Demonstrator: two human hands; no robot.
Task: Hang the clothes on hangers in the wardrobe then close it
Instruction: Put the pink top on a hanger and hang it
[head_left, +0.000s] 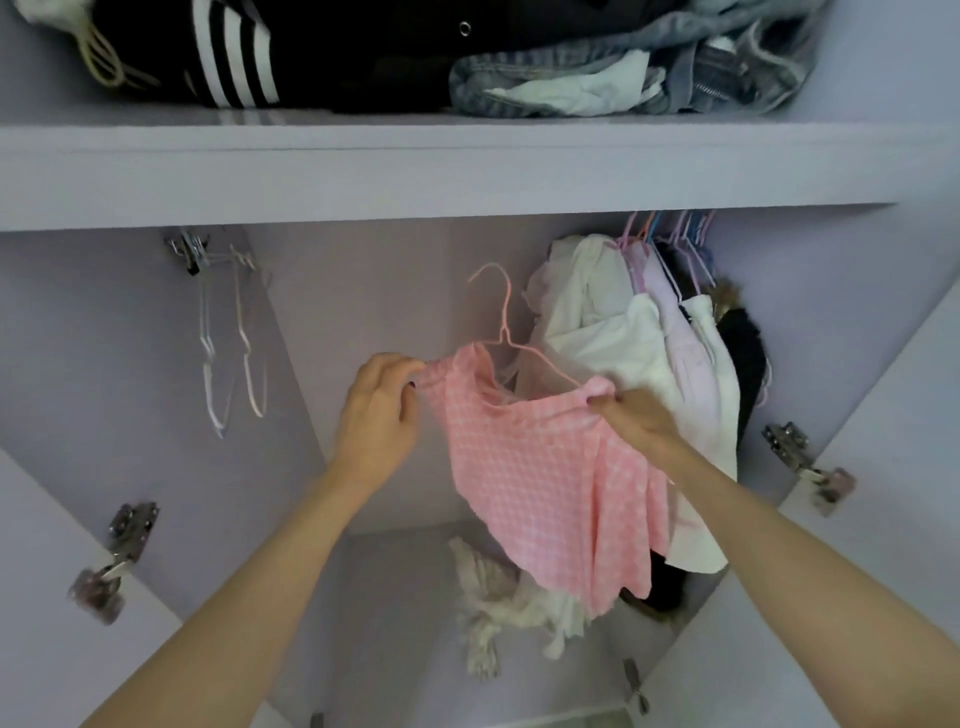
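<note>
**Pink top on hanger, held at both shoulders inside open wardrobe**

Pink checked top (540, 483) held up in middle of wardrobe (363, 171), below shelf, in front of back wall. Long axis running from shoulders down, hem toward lower right. Shoulder line tilted: left shoulder higher, right shoulder lower. Pink wire hanger (501, 317) threaded through neck, hook uppermost, opening to the left, clear of the rail; rail itself hidden behind shelf edge.

Left hand (379, 415): fingers curled, pinching left shoulder of top. Right hand (636, 421): fingers curled, pinching right shoulder of top. Both grips clamped on fabric. Fingertips mostly hidden in cloth. Right arm of hanger buried under fabric near right hand.

Count:
- 2 bare wire hangers (234, 338) hanging at upper left, pale, thin, hard to separate from wall.
- Bunch of hung clothes (639, 353) at right, white, lilac and dark; number of garments not countable; hooks bunched, several colours.
- 1 crumpled white cloth (498, 608) on wardrobe floor.
- Shelf above: 1 dark garment with white stripes (228, 52), denim pile (623, 73), both cut off at top edge.
- 3 door hinges (124, 540) clearly seen; doors open, cut off at both sides.
</note>
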